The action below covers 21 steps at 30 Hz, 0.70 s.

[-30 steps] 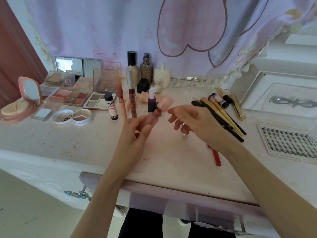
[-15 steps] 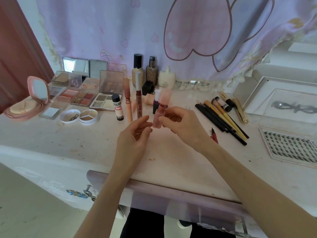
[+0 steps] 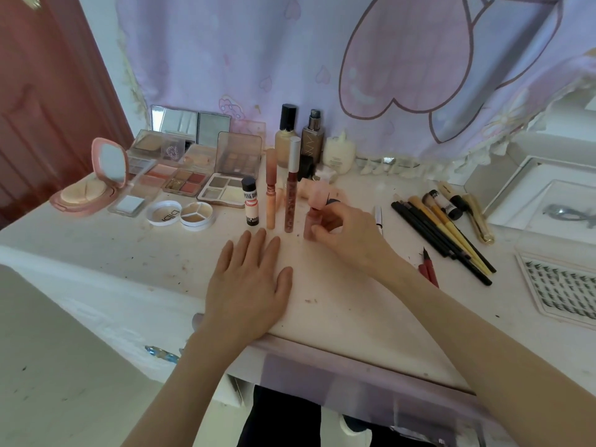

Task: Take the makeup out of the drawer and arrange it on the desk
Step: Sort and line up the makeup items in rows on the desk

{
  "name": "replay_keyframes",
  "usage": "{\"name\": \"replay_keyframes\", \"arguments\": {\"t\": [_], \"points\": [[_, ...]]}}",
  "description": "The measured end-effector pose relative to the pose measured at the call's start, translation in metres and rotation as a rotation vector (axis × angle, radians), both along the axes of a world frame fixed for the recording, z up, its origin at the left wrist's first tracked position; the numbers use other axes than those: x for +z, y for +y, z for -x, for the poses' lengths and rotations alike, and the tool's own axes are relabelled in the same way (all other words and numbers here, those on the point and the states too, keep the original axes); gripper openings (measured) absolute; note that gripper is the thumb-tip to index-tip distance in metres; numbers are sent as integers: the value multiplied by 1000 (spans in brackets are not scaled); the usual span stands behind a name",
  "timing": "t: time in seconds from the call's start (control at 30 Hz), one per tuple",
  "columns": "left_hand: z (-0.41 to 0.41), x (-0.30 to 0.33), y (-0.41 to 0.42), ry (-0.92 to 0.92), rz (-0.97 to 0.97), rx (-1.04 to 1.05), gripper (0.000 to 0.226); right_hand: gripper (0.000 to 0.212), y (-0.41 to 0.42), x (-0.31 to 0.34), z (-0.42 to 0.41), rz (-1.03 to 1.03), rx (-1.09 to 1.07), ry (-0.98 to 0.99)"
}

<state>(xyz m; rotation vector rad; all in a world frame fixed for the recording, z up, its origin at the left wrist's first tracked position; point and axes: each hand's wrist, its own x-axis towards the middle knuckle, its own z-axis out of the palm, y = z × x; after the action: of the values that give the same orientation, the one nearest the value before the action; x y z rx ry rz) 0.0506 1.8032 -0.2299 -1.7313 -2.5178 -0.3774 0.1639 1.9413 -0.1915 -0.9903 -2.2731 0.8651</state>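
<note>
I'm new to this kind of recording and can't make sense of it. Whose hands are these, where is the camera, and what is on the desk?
There is no machine here: a person wears a wide-angle camera on the head, so the one picture looks forward and down at their own two bare hands. The left hand lies flat and open on the white desk, holding nothing. The right hand grips a pink tube with a paler pink cap, standing it upright at the right end of a row of tubes, next to a dark red lip gloss. To the left lie open eyeshadow palettes and a pink compact with its mirror up. To the right lie brushes and pencils and a tray of false lashes.
</note>
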Motion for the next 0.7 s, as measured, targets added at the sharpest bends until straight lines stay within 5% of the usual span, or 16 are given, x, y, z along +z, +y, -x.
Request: {"name": "replay_keyframes", "arguments": {"t": [0.57,0.7], "points": [[-3,9,-5,-41,220,-36,58,33,-3,4,-13,100,-12,-24],[-15,17,-10,-167,19,-121,46,27,-2,16,-43,135,-63,55]]}}
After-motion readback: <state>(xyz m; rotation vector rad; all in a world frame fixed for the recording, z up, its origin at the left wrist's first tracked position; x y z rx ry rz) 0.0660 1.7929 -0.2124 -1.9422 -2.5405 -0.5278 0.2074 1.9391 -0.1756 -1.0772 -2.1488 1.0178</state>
